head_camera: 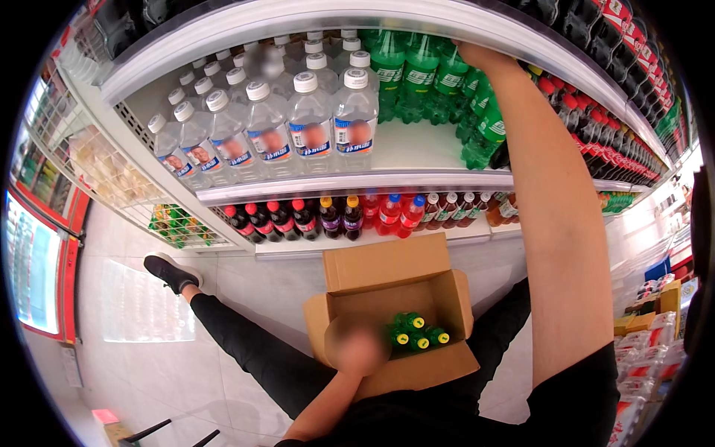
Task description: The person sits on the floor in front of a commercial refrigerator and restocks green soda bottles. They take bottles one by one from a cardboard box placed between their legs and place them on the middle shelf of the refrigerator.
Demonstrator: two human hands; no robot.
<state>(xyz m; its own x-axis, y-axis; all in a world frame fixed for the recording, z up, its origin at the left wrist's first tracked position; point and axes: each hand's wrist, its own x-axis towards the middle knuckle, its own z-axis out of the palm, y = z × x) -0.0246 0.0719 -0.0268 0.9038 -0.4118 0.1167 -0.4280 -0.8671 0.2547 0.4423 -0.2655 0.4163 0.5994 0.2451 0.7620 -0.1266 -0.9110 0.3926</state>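
Observation:
An open cardboard box (388, 260) stands on the floor between my legs. Several green bottles with yellow caps (412, 336) are inside it, to the right. Over the box's near left side is my left hand (357, 347), so blurred that its fingers and any hold cannot be made out. My right arm reaches up to the shelf, with my right hand (485, 57) among green Sprite bottles (420, 70). Its fingers are mostly hidden at the shelf's upper edge. Some Sprite bottles (485, 134) near my forearm lean to one side.
Clear bottles with white caps (304, 114) fill the shelf's left side. Cola bottles (606, 137) line the right, partly behind my forearm. A lower shelf (463, 237) holds smaller drinks. At left are a wire rack (106, 162) and a plastic sheet (148, 304) on the floor.

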